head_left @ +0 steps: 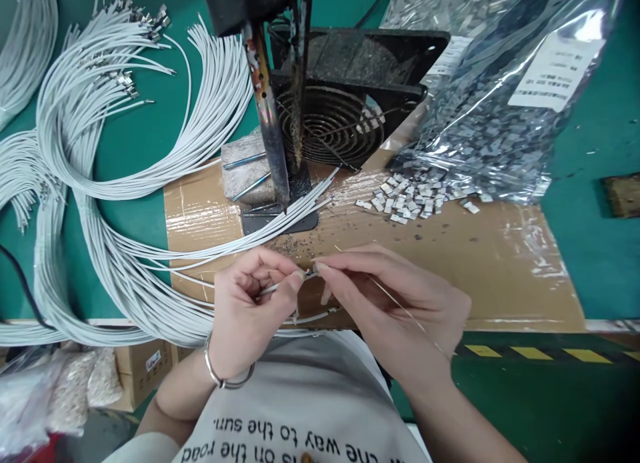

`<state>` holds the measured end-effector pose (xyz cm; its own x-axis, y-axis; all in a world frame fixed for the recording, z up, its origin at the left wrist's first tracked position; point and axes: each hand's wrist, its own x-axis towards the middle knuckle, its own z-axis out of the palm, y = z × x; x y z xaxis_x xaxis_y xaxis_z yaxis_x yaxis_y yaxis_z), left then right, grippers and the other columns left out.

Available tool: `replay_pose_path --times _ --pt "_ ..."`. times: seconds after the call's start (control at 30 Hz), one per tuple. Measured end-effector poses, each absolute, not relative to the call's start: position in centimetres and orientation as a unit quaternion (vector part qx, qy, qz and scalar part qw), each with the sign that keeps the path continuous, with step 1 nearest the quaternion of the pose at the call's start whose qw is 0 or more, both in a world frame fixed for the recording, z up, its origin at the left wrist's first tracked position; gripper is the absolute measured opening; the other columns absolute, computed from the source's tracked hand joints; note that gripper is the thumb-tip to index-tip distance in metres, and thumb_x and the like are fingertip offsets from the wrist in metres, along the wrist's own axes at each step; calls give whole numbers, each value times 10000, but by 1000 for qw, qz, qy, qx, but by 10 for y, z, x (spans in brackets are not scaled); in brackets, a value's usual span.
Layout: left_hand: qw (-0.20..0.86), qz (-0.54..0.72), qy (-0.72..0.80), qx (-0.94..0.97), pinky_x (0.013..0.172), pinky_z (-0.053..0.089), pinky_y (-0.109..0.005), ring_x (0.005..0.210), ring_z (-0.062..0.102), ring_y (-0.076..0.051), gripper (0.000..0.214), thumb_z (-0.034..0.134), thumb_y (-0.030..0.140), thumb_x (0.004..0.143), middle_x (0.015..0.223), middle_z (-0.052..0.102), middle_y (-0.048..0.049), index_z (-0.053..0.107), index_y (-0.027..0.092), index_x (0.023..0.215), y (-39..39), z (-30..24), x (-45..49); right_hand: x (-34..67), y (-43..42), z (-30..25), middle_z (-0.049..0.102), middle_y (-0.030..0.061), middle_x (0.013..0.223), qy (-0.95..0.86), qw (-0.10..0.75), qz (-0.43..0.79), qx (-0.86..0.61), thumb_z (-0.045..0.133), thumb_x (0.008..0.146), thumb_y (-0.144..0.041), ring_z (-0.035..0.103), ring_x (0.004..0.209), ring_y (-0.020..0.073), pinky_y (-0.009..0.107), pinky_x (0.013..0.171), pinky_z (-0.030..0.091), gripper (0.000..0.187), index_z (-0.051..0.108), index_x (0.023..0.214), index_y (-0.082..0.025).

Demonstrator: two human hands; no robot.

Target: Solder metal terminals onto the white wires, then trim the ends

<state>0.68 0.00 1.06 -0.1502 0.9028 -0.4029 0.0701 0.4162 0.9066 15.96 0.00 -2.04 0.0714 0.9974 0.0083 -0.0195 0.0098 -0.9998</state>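
Note:
My left hand (255,310) is closed, with thumb and index finger pinching a white wire (270,289) close to its end. Fingertip to fingertip with it, my right hand (400,310) pinches a tiny piece, apparently a metal terminal (311,272), at that wire end; the fingers partly hide it. A thin strand of solder wire (395,300) also runs through the right hand, its tip poking out above the index finger. Just beyond the hands, the soldering iron (273,130) points down at a dark pad (305,222), where several white wire ends (300,206) lie.
Bundles of white wires (125,183) spread over the left side. A black fan (330,116) stands behind the iron. Loose metal terminals (413,195) lie on the cardboard (500,263), beside a silvery bag (500,130) full of them. A fibrous block (247,170) sits left of the iron.

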Motion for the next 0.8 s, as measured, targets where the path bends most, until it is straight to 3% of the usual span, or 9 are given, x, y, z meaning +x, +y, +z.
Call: replay_pose_path --times 0.3,0.5,0.8 --pt "544 407 628 380 451 416 -157 482 514 -59 101 769 125 840 614 679 27 739 188 768 0 10 2 164 6 -20 750 -20 780 -444 518 521 -514 768 892 -108 625 546 90 216 480 514 200 838 873 -295" --pt "566 401 617 370 465 421 -163 506 532 -34 109 787 120 839 906 799 -9 756 199 770 1 12 -1 164 8 -20 751 -20 806 -432 499 568 -491 789 882 -139 620 574 87 207 490 499 180 849 884 -309" --pt "572 401 609 375 435 321 -189 482 426 -35 123 801 116 808 843 772 -16 746 194 730 3 11 -1 164 10 -18 747 -17 783 -428 495 582 -482 787 859 -108 638 618 90 181 469 470 201 855 859 -298"
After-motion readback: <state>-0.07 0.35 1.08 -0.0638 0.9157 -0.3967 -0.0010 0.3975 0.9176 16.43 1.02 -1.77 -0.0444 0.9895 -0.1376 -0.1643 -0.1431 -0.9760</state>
